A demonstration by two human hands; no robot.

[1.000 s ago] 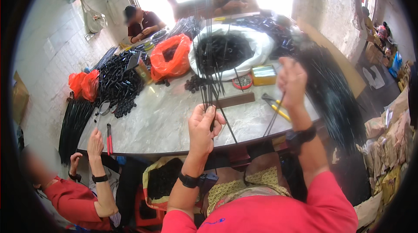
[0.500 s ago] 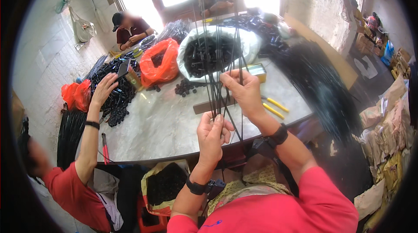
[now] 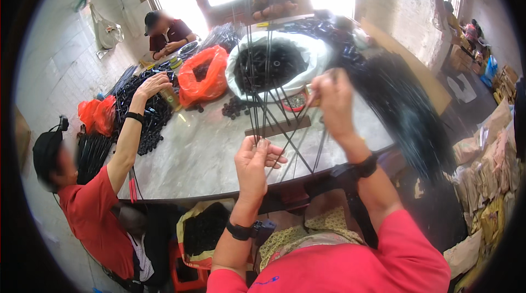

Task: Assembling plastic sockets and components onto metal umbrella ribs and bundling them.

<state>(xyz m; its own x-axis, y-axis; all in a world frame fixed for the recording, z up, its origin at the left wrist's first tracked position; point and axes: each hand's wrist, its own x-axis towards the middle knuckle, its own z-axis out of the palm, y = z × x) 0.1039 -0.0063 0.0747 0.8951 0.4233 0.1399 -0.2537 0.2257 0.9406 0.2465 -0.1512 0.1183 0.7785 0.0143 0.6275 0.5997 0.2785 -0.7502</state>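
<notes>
Several thin black rods (image 3: 253,112) stand up from my left hand (image 3: 256,158), whose thumb and fingers are closed around their lower ends. Other rods slant down past its fingertips to the right, crossing each other over the table. My right hand (image 3: 332,101) is raised to the right of the rods, and motion smears its fingers, so what it holds does not show clearly. Behind the rods lies a brown bar (image 3: 278,126) on the pale marbled table (image 3: 192,150). Beyond it stands a round red-rimmed container (image 3: 296,102) with small pieces in it.
A white sack (image 3: 315,54) of black parts and an orange plastic bag (image 3: 203,89) stand at the table's back. Long black rods (image 3: 400,106) cover its right side. At left, a co-worker's hand (image 3: 153,83) reaches over a black pile; another person (image 3: 167,35) sits farther back.
My right hand has moved right and up, away from the bundle, and now blurs. My left hand has shifted slightly left and the rods fan out more. The left co-worker's hand has moved farther back.
</notes>
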